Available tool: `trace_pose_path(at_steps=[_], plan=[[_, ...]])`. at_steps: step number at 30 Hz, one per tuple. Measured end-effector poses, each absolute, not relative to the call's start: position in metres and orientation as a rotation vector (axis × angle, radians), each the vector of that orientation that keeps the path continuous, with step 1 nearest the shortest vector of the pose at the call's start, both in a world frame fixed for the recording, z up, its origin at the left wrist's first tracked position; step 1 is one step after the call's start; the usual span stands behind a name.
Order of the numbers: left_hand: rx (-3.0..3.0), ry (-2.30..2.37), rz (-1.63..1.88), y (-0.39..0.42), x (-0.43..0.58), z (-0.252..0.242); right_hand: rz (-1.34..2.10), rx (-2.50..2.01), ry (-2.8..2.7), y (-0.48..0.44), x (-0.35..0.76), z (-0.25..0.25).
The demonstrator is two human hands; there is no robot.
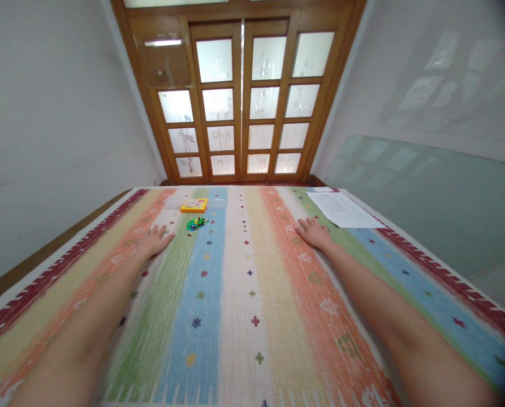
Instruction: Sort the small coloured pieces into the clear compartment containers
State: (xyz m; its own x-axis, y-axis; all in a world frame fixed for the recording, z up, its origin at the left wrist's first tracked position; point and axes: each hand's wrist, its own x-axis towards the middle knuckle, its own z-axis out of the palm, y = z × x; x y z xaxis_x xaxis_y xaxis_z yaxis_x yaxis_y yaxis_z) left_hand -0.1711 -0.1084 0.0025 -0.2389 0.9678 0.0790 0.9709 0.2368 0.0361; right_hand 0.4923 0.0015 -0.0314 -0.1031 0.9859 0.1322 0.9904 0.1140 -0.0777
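Note:
My left hand (154, 242) lies flat on the striped tablecloth (239, 294), its fingers spread and nothing in them. To its right, a short distance off, is a small heap of green, blue and yellow pieces (197, 224), which look like toy building bricks. Just behind the heap sits a flat yellow box (193, 207), with clear plastic (217, 204) showing beside it. My right hand (314, 232) also rests palm down on the cloth, fingers apart and holding nothing. Closest to it are printed paper sheets (343, 210), which it does not touch.
Beyond the table's far edge stand wooden doors with frosted panes (242, 102). A pale wall (57, 96) runs along the left. On the right, a pale green panel (430, 198) lines the lower wall close to the table.

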Motion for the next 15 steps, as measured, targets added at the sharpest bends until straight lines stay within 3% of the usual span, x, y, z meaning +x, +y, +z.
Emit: trace_pose_path(at_steps=[15], plan=[[-1.849,-2.54,-0.224,-0.11,-0.173,-0.013,-0.11,-1.995,-2.217,0.009,0.495,-0.042]])
